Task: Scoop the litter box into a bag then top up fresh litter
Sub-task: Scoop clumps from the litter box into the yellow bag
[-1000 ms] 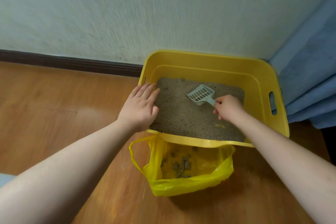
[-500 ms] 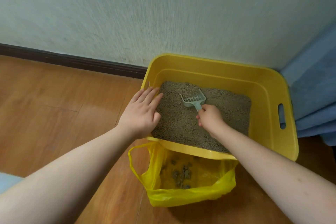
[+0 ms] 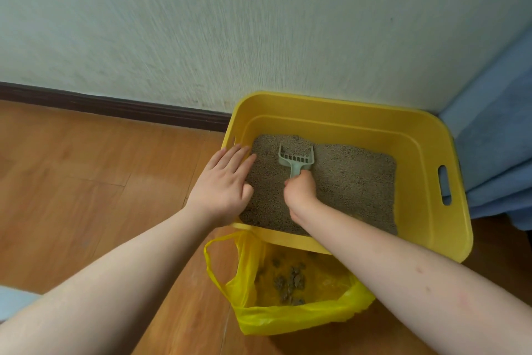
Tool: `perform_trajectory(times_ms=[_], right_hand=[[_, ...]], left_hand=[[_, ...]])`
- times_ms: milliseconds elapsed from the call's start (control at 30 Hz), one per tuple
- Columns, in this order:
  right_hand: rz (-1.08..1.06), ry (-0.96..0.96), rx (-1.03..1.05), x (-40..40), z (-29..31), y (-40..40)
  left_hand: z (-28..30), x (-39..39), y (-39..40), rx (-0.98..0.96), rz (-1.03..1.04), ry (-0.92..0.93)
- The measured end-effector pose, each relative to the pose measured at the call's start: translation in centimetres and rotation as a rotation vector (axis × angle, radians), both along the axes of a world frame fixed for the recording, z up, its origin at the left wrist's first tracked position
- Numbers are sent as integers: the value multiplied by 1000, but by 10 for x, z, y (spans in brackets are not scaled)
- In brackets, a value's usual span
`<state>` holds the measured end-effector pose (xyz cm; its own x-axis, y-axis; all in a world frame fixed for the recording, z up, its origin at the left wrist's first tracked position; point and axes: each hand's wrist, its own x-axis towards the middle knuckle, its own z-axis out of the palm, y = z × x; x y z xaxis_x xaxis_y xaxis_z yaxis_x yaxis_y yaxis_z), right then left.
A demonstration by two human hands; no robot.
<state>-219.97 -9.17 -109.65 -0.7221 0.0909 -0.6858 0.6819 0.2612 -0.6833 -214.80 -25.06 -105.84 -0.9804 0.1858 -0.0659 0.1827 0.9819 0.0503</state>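
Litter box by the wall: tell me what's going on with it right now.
A person is cleaning the yellow litter box on the wooden floor. The right hand grips the handle of a pale green slotted scoop, whose head rests on the grey litter toward the far side. The left hand rests flat, fingers straight, on the box's left edge. A yellow plastic bag stands open against the near side of the box, with a few dark clumps in it.

One box, scoop, bag.
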Motion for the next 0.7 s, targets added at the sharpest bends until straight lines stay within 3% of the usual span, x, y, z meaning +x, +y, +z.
perform_trajectory(times_ms=[333, 700], right_hand=[[-120, 98, 15, 10, -9, 13], [16, 160, 25, 25, -4, 18]], left_hand=[[0, 0, 1, 5, -12, 5], [-1, 0, 0, 4, -13, 1]])
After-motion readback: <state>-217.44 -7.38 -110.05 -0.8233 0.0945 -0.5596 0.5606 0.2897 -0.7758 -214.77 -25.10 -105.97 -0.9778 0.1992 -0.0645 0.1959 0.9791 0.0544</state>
